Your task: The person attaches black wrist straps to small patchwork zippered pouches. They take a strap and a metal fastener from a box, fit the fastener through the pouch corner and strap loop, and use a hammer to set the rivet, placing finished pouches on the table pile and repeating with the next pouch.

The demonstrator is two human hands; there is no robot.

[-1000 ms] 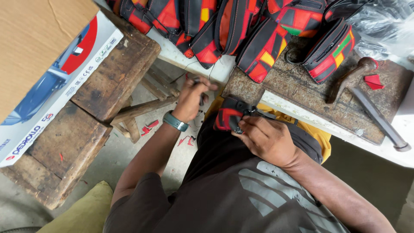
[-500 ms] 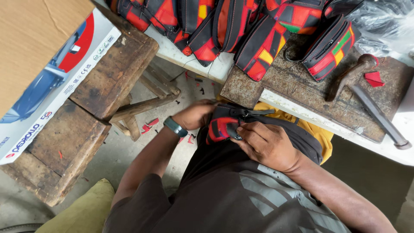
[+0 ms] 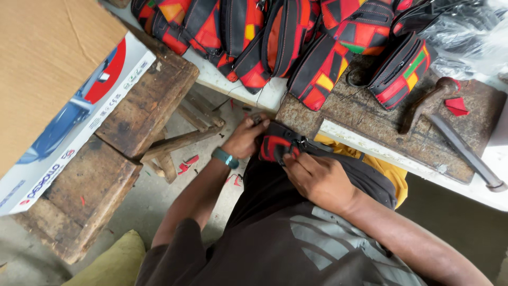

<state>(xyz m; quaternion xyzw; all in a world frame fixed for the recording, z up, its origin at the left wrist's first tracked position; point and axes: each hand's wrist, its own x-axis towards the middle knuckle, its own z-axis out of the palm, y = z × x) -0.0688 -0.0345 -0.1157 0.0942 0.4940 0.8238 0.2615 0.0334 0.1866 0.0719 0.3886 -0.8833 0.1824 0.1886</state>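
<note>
Your work surface is a worn wooden block set on a pale bench edge, scarred and stained. All positions below are given from that block. Beyond its far edge lies a row of finished red-and-black patchwork pouches. On its right part rest a hammer, a long metal bar and a red scrap. To its left, well apart, stands a rough wooden stool carrying a printed carton. Below it the concrete floor holds small red offcuts.

The piece in hand is a small red-and-black pouch, just off the block's near left corner, over your lap. It shows red panels framed in black trim, with a dark zip or strap part at its right side.

Your left hand, with a teal wristband, grips the pouch's left end, fingers closed on it. Your right hand pinches its near right edge, fingertips tight on the material.
</note>
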